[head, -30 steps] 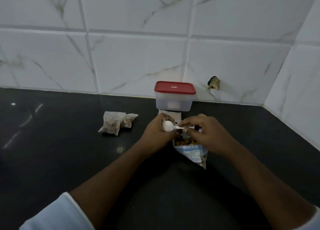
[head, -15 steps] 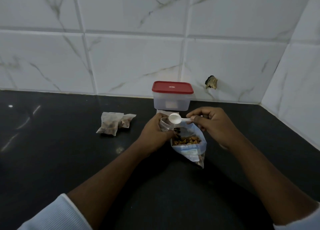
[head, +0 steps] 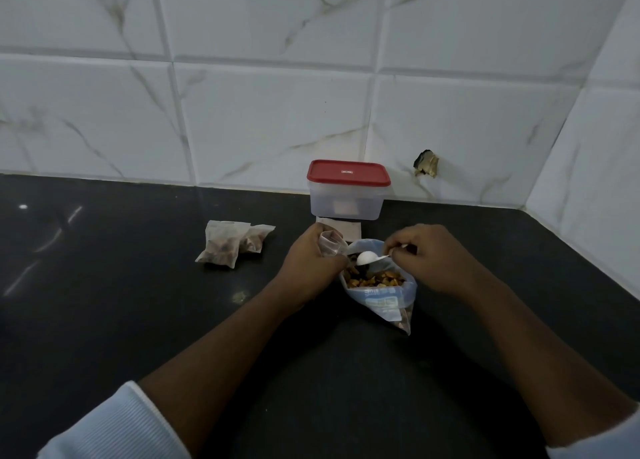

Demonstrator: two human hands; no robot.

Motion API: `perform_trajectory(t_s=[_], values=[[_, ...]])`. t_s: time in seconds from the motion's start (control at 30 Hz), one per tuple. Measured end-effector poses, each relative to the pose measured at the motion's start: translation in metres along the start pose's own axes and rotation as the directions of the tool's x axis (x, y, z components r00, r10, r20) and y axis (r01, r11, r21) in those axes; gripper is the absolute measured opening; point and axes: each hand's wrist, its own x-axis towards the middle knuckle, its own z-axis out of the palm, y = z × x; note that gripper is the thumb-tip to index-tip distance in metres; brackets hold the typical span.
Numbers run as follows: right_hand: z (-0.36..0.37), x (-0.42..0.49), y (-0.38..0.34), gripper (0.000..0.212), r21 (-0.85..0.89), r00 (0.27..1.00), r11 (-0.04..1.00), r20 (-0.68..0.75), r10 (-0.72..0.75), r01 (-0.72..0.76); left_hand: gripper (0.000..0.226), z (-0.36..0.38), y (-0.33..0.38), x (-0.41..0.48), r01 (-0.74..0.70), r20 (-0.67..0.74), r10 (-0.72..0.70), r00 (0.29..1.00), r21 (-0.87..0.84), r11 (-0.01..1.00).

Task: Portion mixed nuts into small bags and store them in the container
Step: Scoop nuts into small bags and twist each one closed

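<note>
Mixed nuts [head: 375, 280] lie in the open big bag [head: 388, 301], printed blue and white, which stands on the dark surface [head: 104, 303] right in front of you, between your two hands. Your right hand [head: 429, 258] pinches the handle of a small white spoon [head: 367, 258], fingers curled round it, and the spoon's bowl hangs over the nuts at the bag's mouth. Your left hand [head: 308, 264] grips a small clear bag [head: 330, 244], fingers closed on the plastic, just beside the big bag's left rim. Behind them, against the tiled wall [head: 277, 119], stands the container [head: 348, 202] with its red lid [head: 348, 173] on; a flat pale stack [head: 341, 230] lies at its front. Two filled small bags [head: 225, 244] lie together to the left, well apart from your hands.
</note>
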Motion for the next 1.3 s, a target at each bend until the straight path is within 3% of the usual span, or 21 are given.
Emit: perform_trajectory(t_s=[0.07, 0.23, 0.53, 0.7, 0.93, 1.17, 1.3], values=[[0.000, 0.000, 0.001, 0.023, 0.002, 0.999, 1.000, -0.028, -0.017, 0.017, 0.033, 0.001, 0.000, 0.000, 0.003, -0.004, -0.003, 1.000, -0.006, 1.000], [0.011, 0.004, 0.001, 0.024, 0.050, 0.998, 0.998, 0.065, 0.018, -0.022, 0.033, 0.001, 0.002, -0.001, 0.010, -0.006, -0.010, 1.000, -0.007, 1.000], [0.006, 0.004, 0.001, 0.022, 0.208, 1.000, 0.978, -0.011, 0.024, -0.022, 0.035, 0.000, 0.005, -0.002, 0.025, 0.010, -0.025, 1.000, -0.002, 1.000], [0.003, 0.005, 0.005, 0.020, 0.108, 0.999, 0.993, 0.019, 0.049, -0.051, 0.035, -0.001, 0.005, -0.002, 0.035, 0.015, -0.035, 0.999, -0.020, 0.999], [0.011, 0.004, -0.005, 0.019, 0.191, 0.999, 0.981, 0.039, 0.013, -0.020, 0.035, 0.000, 0.005, -0.002, 0.018, 0.006, -0.018, 1.000, -0.016, 1.000], [0.004, 0.001, -0.003, 0.017, 0.283, 0.993, 0.953, 0.067, 0.095, -0.110, 0.035, 0.000, 0.005, -0.002, 0.015, 0.001, -0.015, 1.000, -0.002, 1.000], [0.010, 0.002, -0.003, 0.016, 0.437, 0.974, 0.870, 0.090, 0.209, -0.227, 0.034, 0.000, 0.005, -0.002, -0.008, -0.014, 0.008, 1.000, -0.011, 1.000]])
